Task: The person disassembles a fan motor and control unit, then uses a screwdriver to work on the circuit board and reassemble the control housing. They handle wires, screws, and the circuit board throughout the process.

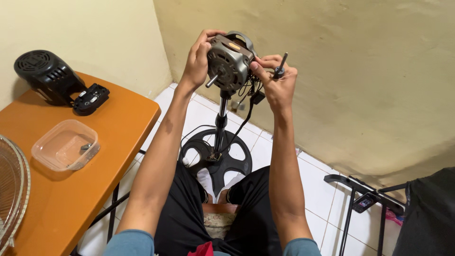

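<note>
A grey metal fan motor with a short shaft pointing toward me sits on top of a chrome stand pole that rises from a round black base on the floor. My left hand grips the motor's left side. At the motor's right edge my right hand touches it with the fingertips while holding a dark screwdriver upright in the fist. Black wires hang down from the motor beside the pole.
An orange table stands at the left with a black fan rear housing, a clear plastic tub holding small parts, and a wire fan guard at its edge. A black frame stands at the lower right on white tiles.
</note>
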